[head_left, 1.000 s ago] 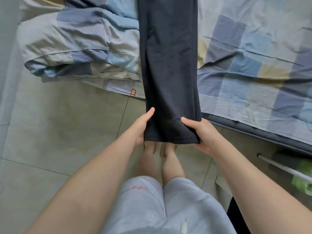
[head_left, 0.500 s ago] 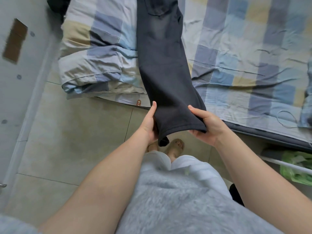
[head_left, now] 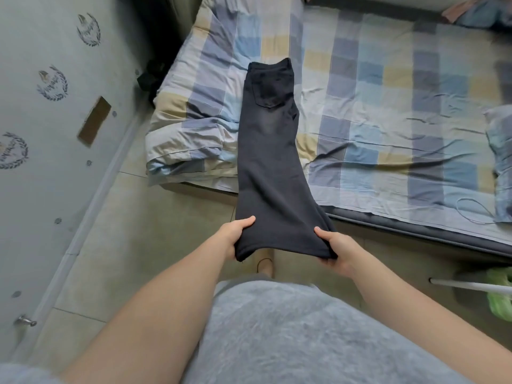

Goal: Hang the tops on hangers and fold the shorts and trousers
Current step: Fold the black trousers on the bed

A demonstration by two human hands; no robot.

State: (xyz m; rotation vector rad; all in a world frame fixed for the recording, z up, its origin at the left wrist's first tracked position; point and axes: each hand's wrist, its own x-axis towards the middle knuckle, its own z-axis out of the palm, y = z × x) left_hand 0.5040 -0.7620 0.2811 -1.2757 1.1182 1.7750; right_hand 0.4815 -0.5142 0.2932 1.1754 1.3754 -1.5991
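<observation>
Two grips hold one pair of dark trousers (head_left: 268, 151), folded lengthwise leg upon leg. Its waistband lies flat on the checked bed (head_left: 388, 106) at upper centre of the frame, a back pocket facing up. The legs run down over the mattress edge, and the hems are held above the tiled floor (head_left: 155, 217) at centre. The left grip (head_left: 235, 236) pinches the left hem corner, thumb on top. The right grip (head_left: 336, 252) pinches the right corner in the same way. We judge the cloth to be a soft, faded, denim-like weave of moderate weight. It is limp rather than stiff and rough enough not to slip, and the hem dips slightly between the two corners. The hem corners therefore look like the right hold, since they would keep the layers stacked while the hems are carried toward the waistband. The fingers beneath the fabric are hidden, so we cannot tell whether both layers are caught at each corner. The lower leg is also covered by the upper one. A dark object between the folded quilt (head_left: 194, 120) and the wall at upper left is too shadowed to name. A pinkish cloth (head_left: 457, 8) at the upper right edge is cut off.
</observation>
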